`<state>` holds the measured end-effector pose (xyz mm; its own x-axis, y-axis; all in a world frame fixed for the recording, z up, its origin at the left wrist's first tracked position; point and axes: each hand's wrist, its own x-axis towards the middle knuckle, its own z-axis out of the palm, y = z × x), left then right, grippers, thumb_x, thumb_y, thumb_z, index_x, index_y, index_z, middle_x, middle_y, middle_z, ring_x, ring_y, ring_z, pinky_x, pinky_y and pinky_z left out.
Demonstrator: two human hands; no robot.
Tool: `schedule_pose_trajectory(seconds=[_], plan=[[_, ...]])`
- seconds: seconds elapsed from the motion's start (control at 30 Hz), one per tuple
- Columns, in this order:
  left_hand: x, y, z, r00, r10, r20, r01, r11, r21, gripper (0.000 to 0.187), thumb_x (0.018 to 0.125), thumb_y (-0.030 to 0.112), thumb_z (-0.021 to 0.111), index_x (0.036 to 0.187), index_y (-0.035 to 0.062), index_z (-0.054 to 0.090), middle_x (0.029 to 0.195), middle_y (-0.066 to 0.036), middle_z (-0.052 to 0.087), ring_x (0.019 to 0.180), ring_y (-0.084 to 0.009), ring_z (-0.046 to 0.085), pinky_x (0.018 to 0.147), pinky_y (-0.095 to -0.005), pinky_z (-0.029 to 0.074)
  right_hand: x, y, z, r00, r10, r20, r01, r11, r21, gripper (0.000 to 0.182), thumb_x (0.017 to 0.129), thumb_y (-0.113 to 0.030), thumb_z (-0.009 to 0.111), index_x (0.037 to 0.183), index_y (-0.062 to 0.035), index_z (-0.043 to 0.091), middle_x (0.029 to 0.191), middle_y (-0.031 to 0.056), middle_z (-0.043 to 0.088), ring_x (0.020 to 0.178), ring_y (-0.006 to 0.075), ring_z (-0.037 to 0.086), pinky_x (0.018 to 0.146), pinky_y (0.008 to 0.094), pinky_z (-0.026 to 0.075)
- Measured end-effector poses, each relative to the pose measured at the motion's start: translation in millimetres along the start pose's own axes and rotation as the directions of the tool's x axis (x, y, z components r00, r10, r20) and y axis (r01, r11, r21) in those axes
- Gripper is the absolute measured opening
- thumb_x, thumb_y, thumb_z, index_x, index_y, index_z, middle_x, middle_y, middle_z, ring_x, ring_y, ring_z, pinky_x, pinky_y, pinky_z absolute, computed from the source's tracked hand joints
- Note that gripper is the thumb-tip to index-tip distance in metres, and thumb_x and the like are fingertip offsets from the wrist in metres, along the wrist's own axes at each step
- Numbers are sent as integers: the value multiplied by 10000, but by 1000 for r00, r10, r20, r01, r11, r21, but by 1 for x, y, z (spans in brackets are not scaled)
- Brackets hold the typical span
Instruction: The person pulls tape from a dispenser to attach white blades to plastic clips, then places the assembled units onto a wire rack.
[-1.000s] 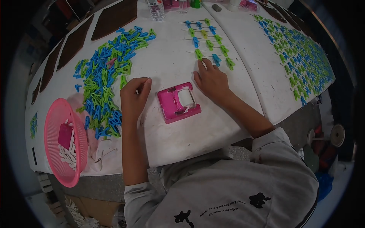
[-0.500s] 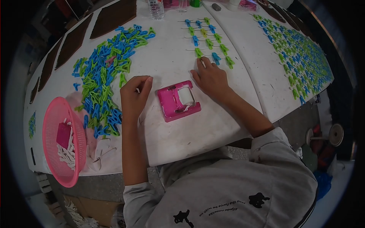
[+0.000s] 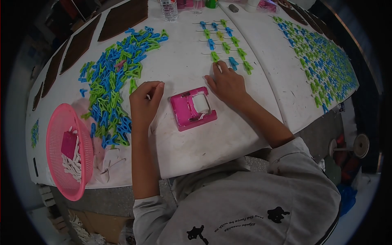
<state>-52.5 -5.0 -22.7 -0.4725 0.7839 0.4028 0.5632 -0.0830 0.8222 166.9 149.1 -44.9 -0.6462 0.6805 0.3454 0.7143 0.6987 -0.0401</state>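
Note:
My left hand [image 3: 146, 100] rests on the white table between the clothespin pile and a pink holder, its fingers curled in against the thumb; anything inside them is hidden. My right hand [image 3: 227, 83] lies palm down, thumb apart and fingers stretched forward. Its fingertips are right at the lower end of a green clothespin [image 3: 214, 57] in the nearest row of laid-out pins. Beside that pin lie a blue clothespin [image 3: 233, 62] and another green clothespin [image 3: 247, 67]. Between my hands sits the pink holder [image 3: 183, 112] with a white roll [image 3: 201, 103] in it.
A large heap of blue and green clothespins [image 3: 108, 90] spreads on the left. The pink basket [image 3: 57, 163] stands at the table's front left edge. Many rows of clothespins [image 3: 326, 65] cover the right table. Brown sheets [image 3: 122, 20] and a water bottle [image 3: 169, 11] lie farther back.

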Motion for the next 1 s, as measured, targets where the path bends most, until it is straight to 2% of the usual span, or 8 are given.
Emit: schedule_pose_trajectory(seconds=[0.47, 0.53, 1.0], plan=[[1, 0, -2, 1000, -2, -17, 3, 1000, 15, 124, 872, 120, 729, 903, 1, 713, 726, -35, 660, 629, -68, 564, 549, -226, 416, 3, -1, -2, 998, 28, 48, -28, 1000, -6, 557, 941, -446, 569, 1241, 23, 566, 1226, 137, 560, 841, 254, 688, 574, 350, 555], [1, -1, -3, 1000, -23, -21, 23, 1000, 6, 131, 876, 128, 728, 905, 0, 713, 724, -33, 656, 630, -67, 562, 548, -225, 415, 2, 0, 0, 1000, 5, -5, -5, 1000, -11, 579, 927, -455, 581, 1219, 45, 580, 1178, 155, 576, 783, 246, 689, 560, 351, 556], [3, -2, -14, 997, -16, -71, 21, 998, 67, 137, 890, 143, 719, 909, 7, 716, 707, -16, 644, 620, -55, 538, 551, -219, 402, 2, 3, 4, 999, -21, -41, 20, 1000, -14, 615, 923, -471, 583, 1247, 51, 569, 1210, 164, 575, 795, 252, 688, 557, 346, 554]])
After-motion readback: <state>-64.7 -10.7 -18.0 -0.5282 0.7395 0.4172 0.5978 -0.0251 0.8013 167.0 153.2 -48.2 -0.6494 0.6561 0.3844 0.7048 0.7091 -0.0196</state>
